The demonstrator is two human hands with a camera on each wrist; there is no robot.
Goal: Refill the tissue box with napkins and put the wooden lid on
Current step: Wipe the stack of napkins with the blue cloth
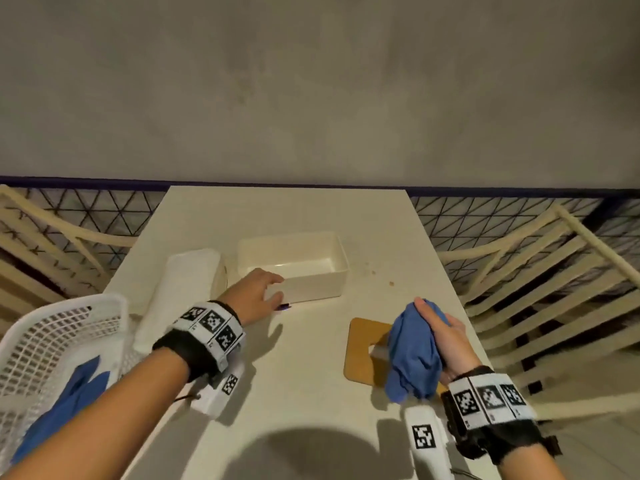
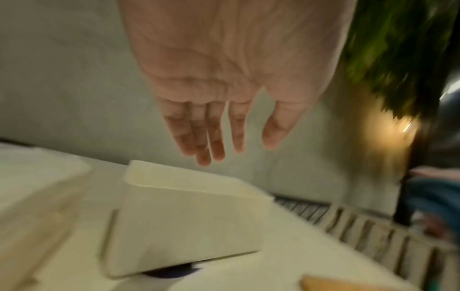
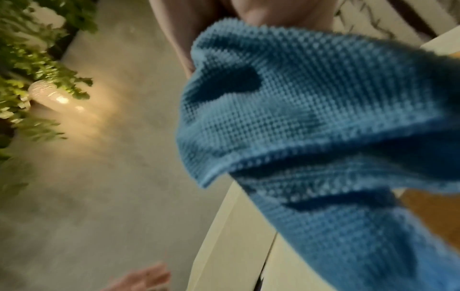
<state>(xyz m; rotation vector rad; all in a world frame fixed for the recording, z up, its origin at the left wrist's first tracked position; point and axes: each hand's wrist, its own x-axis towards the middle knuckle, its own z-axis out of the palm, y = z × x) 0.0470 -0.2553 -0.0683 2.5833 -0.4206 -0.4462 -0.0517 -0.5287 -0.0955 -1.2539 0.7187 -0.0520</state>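
Right hand (image 1: pixel 438 336) grip: fingers curled round a bunched blue waffle-weave cloth (image 1: pixel 414 351), held above the wooden lid (image 1: pixel 365 348), which lies flat on the bench (image 1: pixel 311 393) at about 4 o'clock from the box. Left hand (image 1: pixel 258 294) grip: fingers straight and relaxed, holding nothing, at the near-left corner of the white tissue box (image 1: pixel 311 282). Head view suggests fingertips touch the box wall; left wrist view shows them above the rim, blurred, so contact uncertain.

Box: open, no napkins visible inside. White napkin pack (image 1: pixel 180 289) lies just beside it at 9 o'clock. White mesh basket (image 1: pixel 45 341) at 8 o'clock holds another blue cloth.

Judgement: refill not started; lid still off.

Risks:
- Light empty box may slide or tip if the left hand pushes its corner rather than steadying it.
- Hanging cloth tail could drag across the lid and shift it toward the bench's right edge.
- A dark blue item (image 1: pixel 284 306) seems wedged under the box's near corner; box may sit unevenly and rock during loading.
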